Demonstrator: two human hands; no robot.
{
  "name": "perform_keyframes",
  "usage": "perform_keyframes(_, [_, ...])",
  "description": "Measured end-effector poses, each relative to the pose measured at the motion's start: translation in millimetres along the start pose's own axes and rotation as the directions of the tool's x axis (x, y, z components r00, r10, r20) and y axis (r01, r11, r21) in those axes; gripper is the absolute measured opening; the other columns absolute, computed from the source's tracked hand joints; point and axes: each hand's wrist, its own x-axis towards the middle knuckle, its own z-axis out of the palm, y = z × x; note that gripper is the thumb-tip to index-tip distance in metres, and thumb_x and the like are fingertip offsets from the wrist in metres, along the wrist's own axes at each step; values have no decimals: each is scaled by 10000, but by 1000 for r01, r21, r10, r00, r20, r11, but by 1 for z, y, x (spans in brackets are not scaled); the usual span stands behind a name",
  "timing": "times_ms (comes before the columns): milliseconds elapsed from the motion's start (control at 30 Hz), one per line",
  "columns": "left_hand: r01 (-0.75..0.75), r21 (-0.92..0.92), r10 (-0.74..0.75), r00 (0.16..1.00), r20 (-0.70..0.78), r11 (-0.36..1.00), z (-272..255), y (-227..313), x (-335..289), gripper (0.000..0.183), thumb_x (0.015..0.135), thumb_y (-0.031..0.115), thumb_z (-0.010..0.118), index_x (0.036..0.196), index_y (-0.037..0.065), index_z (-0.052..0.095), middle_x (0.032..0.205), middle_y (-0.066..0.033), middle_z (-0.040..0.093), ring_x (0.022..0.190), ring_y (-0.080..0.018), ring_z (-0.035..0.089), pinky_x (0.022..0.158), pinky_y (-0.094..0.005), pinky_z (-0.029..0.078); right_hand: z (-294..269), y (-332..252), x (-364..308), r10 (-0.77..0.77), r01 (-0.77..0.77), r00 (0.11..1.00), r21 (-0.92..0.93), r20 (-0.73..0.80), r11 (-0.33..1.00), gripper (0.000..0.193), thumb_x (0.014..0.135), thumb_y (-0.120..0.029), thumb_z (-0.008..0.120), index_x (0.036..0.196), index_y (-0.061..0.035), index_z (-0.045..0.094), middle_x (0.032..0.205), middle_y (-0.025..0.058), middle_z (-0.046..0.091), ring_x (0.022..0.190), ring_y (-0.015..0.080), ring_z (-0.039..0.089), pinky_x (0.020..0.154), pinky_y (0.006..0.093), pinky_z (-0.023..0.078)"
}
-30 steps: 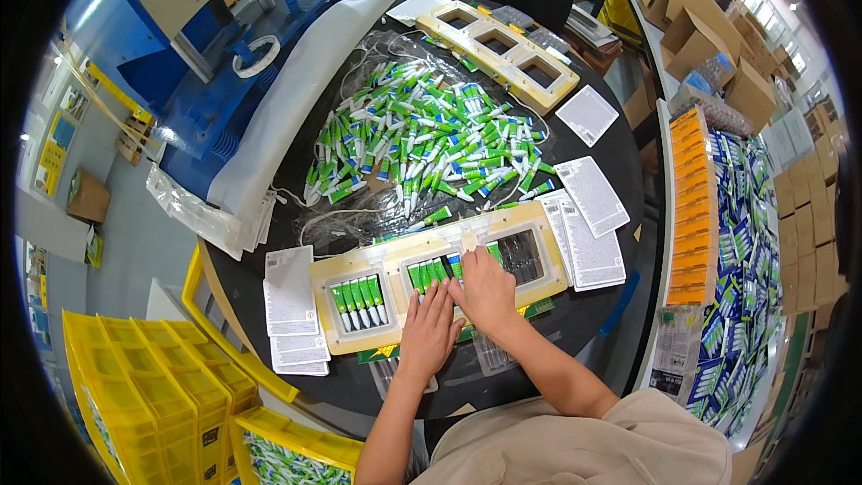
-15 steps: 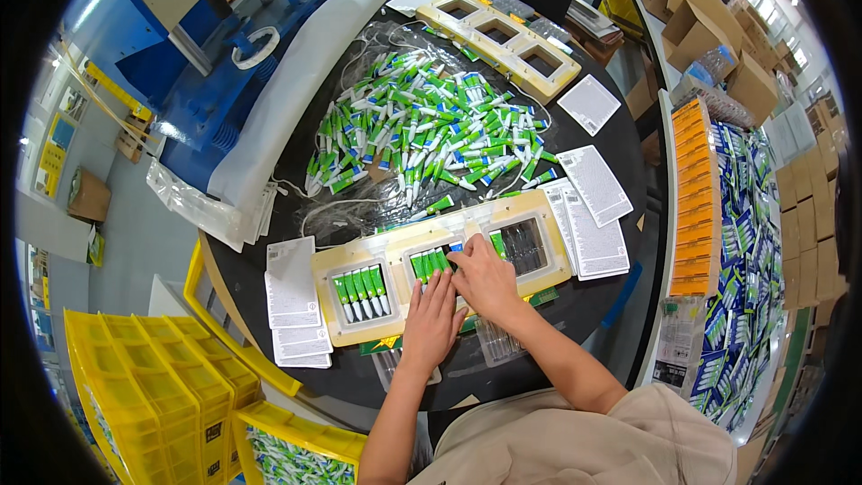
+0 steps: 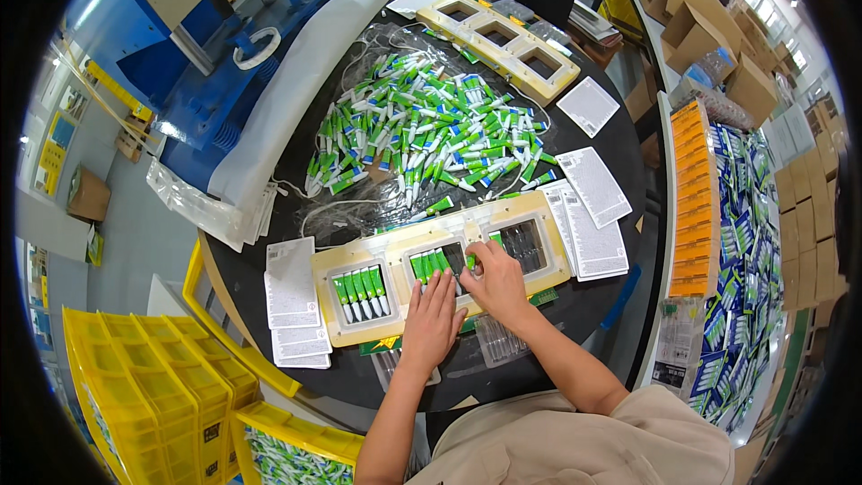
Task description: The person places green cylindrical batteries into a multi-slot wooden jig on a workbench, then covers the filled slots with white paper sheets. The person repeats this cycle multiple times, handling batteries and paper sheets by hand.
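Note:
A cream frame point(image 3: 350, 254) with three windows lies in front of me, a clear tray in each window. Several green-and-white glue-like tubes point(image 3: 364, 287) fill the left tray in a row. In the middle tray stands another row of green tubes point(image 3: 429, 264). My left hand point(image 3: 431, 321) rests flat at that tray's lower edge, fingers stretched out over the tubes' lower ends. My right hand point(image 3: 496, 286) pinches a small green tube point(image 3: 470, 262) at the tray's right side. Most of the right tray point(image 3: 523, 247) shows dark, bare slots, with one green tube point(image 3: 496, 238) at its left.
Beyond the frame is a large heap of loose tubes point(image 3: 431, 126). A second cream frame point(image 3: 498, 31) lies at the back. Printed cards point(image 3: 292, 283) are stacked left, more cards point(image 3: 593, 189) right. Yellow crates point(image 3: 153, 386) stand lower left; a blue machine point(image 3: 206, 81) rises upper left.
My right hand has shifted slightly right and down within the middle window, and the green tube now shows at its fingertips. My left hand has stayed nearly in place.

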Motion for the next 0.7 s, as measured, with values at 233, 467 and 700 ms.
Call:
perform_keyframes(233, [2, 0, -2, 1000, -6, 1000, 0, -1, 0, 598, 985, 273, 638, 1467, -36, 465, 1562, -175, 440, 1469, -331, 385, 1216, -526, 266, 14, 4, 3, -157, 157, 988, 66, -5, 985, 315, 824, -41, 693, 1134, -15, 643, 985, 164, 577, 817, 327, 624, 718, 411, 521])
perform_keyframes(467, [7, 17, -8, 1000, 14, 1000, -1, 1, 0, 605, 980, 271, 645, 1477, -20, 458, 1563, -166, 443, 1472, -326, 383, 1219, -523, 261, 1, 2, 1, -309, 312, 950, -128, 43, 942, 365, 856, -57, 668, 1217, -9, 657, 1242, 188, 578, 1113, 359, 580, 931, 457, 478])
perform_keyframes(700, [2, 63, -4, 999, 34, 998, -10, 5, 4, 628, 973, 290, 647, 1488, -11, 449, 1579, -144, 429, 1479, -313, 375, 1223, -533, 250, -1, 3, -10, -370, 375, 925, -370, 88, 850, 400, 880, -142, 682, 1265, -35, 658, 1437, 170, 537, 1361, 327, 474, 1130, 508, 348])
